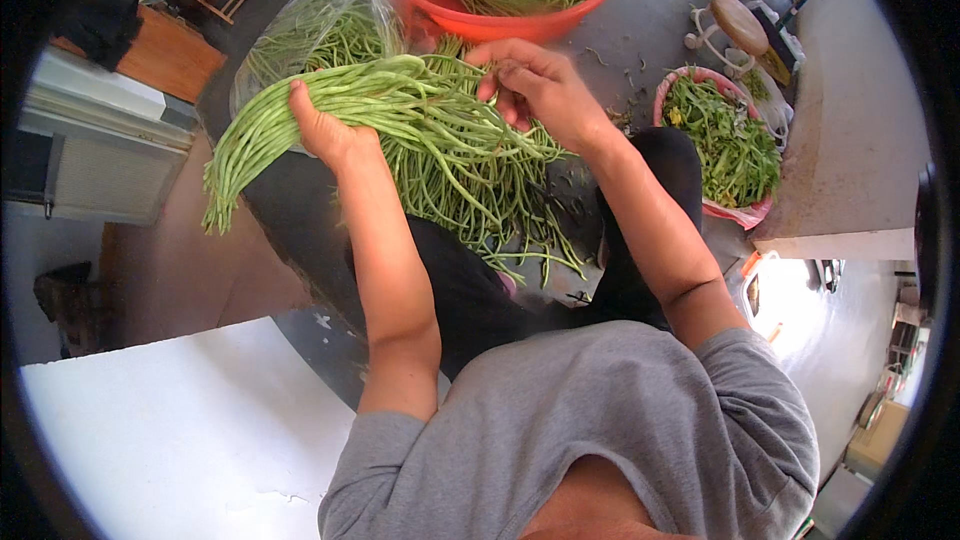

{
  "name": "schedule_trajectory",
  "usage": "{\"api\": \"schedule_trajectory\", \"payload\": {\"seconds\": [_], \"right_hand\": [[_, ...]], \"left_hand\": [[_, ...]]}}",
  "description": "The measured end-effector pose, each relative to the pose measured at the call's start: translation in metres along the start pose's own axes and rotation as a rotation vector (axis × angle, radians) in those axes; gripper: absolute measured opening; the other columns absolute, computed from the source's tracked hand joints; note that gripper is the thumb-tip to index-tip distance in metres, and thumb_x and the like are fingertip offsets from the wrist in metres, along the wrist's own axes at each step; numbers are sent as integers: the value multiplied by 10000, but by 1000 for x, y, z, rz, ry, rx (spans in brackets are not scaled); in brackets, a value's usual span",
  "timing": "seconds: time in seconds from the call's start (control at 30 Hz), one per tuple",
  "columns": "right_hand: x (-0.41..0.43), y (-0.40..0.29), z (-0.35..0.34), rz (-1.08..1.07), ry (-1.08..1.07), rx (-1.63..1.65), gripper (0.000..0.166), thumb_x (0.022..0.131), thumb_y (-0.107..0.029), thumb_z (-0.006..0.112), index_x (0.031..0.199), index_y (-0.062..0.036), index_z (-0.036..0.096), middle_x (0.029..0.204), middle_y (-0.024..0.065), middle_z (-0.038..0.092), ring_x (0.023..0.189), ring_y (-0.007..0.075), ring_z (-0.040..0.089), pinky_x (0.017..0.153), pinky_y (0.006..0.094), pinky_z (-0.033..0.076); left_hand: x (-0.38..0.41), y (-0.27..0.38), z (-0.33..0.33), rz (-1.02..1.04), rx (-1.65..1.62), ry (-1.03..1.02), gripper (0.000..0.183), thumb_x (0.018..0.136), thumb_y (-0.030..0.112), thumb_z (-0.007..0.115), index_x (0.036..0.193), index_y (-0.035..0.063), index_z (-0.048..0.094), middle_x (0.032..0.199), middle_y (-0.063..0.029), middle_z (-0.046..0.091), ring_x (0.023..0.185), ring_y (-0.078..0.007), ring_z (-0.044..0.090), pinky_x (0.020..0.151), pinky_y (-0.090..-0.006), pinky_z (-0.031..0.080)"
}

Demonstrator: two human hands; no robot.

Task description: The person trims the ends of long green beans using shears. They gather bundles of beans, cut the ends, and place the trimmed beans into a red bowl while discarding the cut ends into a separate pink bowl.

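Observation:
A thick bundle of yardlong beans [255, 139] lies across my left hand [330, 124], which grips it around the middle with the thumb on top. Its near ends droop to the left, and the other ends fan out to the right. At those right-hand ends is my right hand [529, 82], fingers bent close to the bean tips. Whether a tip is pinched between them cannot be made out. Below both hands, a loose heap of yardlong beans [465, 199] spreads over the floor in front of my legs.
Behind the beans stands an orange plastic basin [495, 28] holding more beans. Left of it is a clear plastic bag [277, 37] of beans. A pink-rimmed container [664, 90] of leafy greens [720, 135] sits right of my knee, near a round-seated stool [739, 22] and the wall.

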State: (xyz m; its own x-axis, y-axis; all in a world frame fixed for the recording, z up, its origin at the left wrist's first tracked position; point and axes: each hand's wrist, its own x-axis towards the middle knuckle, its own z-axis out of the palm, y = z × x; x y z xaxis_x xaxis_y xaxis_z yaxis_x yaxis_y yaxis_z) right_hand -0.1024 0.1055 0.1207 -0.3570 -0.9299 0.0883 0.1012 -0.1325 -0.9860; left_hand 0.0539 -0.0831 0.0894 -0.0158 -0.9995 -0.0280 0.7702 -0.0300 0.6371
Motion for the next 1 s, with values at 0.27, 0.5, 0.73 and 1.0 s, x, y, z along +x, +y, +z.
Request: {"api": "schedule_trajectory", "payload": {"seconds": [0.27,0.5,0.73,1.0], "right_hand": [[23,25,49,-645,72,-824,272,852,-246,646,796,19,624,723,142,600,723,337,601,655,422,479],[1,3,26,86,-440,937,285,943,-253,513,773,-37,590,613,0,494,437,46,327,388,199,222],[-48,-11,-18,211,-118,25,281,988,-283,473,954,-32,592,733,-6,517,522,41,433,421,180,327],[-17,43,12,-546,-60,-840,230,907,-236,612,857,-14,587,613,124,539,545,222,545,525,365,415]], "left_hand": [[-10,1,9,-27,47,5,423,865,340,571,1128,12,513,1086,-143,582,979,-304,587,845,-481,499],[-6,2,0,-86,52,-79,383,862,329,550,1062,2,569,1030,-145,624,941,-308,608,841,-477,500],[16,9,-13,-91,42,-7,470,874,371,506,1175,11,504,1181,-170,550,1048,-356,556,893,-575,455],[4,7,1,-55,94,20,452,875,364,493,1162,15,508,1164,-159,554,1039,-339,557,887,-542,466]]}}
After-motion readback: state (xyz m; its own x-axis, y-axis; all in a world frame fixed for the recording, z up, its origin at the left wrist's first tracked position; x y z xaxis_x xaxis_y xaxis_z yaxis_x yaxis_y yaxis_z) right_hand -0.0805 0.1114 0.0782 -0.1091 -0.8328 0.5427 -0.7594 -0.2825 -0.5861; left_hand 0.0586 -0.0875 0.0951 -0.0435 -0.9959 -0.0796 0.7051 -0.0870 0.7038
